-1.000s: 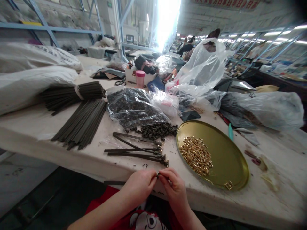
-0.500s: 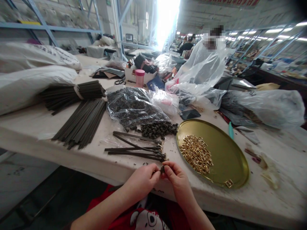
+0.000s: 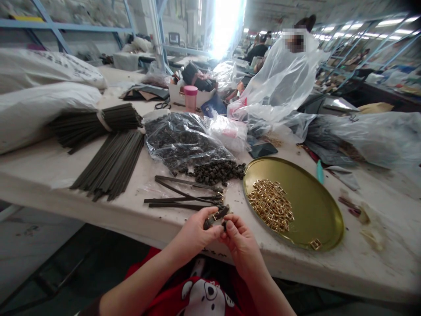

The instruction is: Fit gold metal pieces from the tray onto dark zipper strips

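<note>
At the table's front edge, my left hand (image 3: 197, 230) is closed on a dark strap (image 3: 219, 214) with a gold buckle. Close beside it, the thumb and fingers of my right hand (image 3: 243, 241) pinch a small dark strap loop (image 3: 224, 224). Just beyond my hands lie several dark straps (image 3: 179, 200) with gold buckles at their right ends. A heap of loose dark loops (image 3: 217, 172) spills from a clear plastic bag (image 3: 187, 140). To the right, gold buckles (image 3: 271, 204) are piled on a round gold tray (image 3: 312, 202).
Bundled dark strips (image 3: 98, 125) and a loose fan of strips (image 3: 110, 164) lie on the left, near white sacks (image 3: 42, 109). Farther back stand a pink-lidded jar (image 3: 190, 98) and a filled box (image 3: 176, 94). A turquoise tool (image 3: 319, 172) lies beyond the tray.
My left hand has opened out somewhat, and the strap with its buckle now shows between thumb and fingers. Both hands stay close together. The view has shifted slightly.
</note>
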A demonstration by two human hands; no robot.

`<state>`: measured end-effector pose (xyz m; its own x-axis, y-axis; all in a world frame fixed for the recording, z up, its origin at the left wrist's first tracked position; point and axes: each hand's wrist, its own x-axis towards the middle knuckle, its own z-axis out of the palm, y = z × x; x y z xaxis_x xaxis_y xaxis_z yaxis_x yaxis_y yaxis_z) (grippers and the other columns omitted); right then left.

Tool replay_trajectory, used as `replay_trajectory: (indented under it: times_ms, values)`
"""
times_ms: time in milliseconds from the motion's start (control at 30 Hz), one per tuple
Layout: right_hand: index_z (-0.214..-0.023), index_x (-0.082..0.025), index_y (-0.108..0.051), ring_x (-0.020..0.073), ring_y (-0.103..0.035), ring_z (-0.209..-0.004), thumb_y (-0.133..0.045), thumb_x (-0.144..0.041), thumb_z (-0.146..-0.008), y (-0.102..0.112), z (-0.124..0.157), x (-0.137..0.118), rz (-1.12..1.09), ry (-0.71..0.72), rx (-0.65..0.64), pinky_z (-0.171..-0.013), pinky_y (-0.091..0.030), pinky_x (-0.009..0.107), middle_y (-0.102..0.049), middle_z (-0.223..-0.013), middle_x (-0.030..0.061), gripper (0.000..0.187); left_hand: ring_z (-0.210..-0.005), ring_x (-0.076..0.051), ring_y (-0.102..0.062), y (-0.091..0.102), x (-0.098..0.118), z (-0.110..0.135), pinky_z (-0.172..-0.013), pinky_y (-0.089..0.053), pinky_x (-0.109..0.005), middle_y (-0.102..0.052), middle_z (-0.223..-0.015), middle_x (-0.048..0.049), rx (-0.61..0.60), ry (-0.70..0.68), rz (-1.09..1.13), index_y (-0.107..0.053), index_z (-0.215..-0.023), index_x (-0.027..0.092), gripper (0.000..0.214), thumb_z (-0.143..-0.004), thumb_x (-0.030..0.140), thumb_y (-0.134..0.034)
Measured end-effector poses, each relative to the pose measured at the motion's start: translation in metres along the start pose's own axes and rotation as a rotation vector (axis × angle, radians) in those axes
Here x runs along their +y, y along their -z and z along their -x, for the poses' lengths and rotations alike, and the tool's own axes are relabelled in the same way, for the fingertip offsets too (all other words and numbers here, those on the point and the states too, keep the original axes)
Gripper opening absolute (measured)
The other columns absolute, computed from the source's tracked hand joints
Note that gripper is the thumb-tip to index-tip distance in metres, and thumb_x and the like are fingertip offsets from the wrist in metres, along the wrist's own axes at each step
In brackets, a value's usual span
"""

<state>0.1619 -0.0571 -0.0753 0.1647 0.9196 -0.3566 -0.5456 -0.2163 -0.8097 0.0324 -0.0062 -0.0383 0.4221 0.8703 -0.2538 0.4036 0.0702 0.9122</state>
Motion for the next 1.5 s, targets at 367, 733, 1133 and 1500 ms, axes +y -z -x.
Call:
replay_trajectory:
  times_ms: [367, 733, 1133, 1500]
  values:
    - [-0.082, -0.019, -0.058, 0.0101, -0.053, -0.058, -0.063, -0.039, -0.075, 0.002, 0.001, 0.002, 0.167, 0.069, -0.047, -0.059, -0.043, 0.023, -0.059, -0.064, -0.0029, 0.022, -0.06, -0.01, -0.049, 0.0, 0.002, 0.002, -0.054, -0.037, -0.017, -0.058, -0.062, 0.0042, -0.069, 0.044, 0.099, -0.058, -0.07, 0.014, 0.013, -0.073, 0.026, -0.052]
    - [-0.07, -0.017, -0.054, 0.0101, -0.046, -0.055, -0.061, -0.044, -0.075, 0.005, -0.002, -0.002, 0.232, -0.001, -0.114, -0.057, -0.037, 0.022, -0.052, -0.058, -0.0035, 0.028, -0.06, -0.01, -0.048, 0.003, -0.004, 0.004, -0.053, -0.036, -0.017, -0.056, -0.064, 0.0038, -0.108, 0.015, 0.027, -0.057, -0.072, 0.014, 0.017, -0.076, 0.029, -0.05]
    - [-0.07, -0.019, -0.054, 0.0138, -0.046, -0.064, -0.056, -0.033, -0.079, 0.001, 0.009, -0.001, 0.618, 0.376, -0.069, -0.06, -0.036, 0.024, -0.051, -0.067, -0.0015, 0.017, -0.067, -0.014, -0.055, -0.007, -0.005, 0.007, -0.061, -0.039, -0.023, -0.063, -0.073, 0.0001, 0.066, -0.057, -0.178, -0.058, -0.079, 0.016, 0.015, -0.079, 0.026, -0.047]
    - [-0.072, -0.018, -0.054, 0.0107, -0.048, -0.059, -0.062, -0.042, -0.075, 0.014, 0.004, -0.002, 0.188, 0.065, -0.023, -0.06, -0.04, 0.022, -0.054, -0.061, -0.0034, 0.026, -0.117, -0.019, -0.046, 0.0, -0.004, 0.006, -0.1, -0.033, -0.03, -0.053, -0.126, -0.005, -0.107, -0.048, 0.118, -0.045, -0.125, 0.015, 0.045, -0.082, 0.027, -0.044]
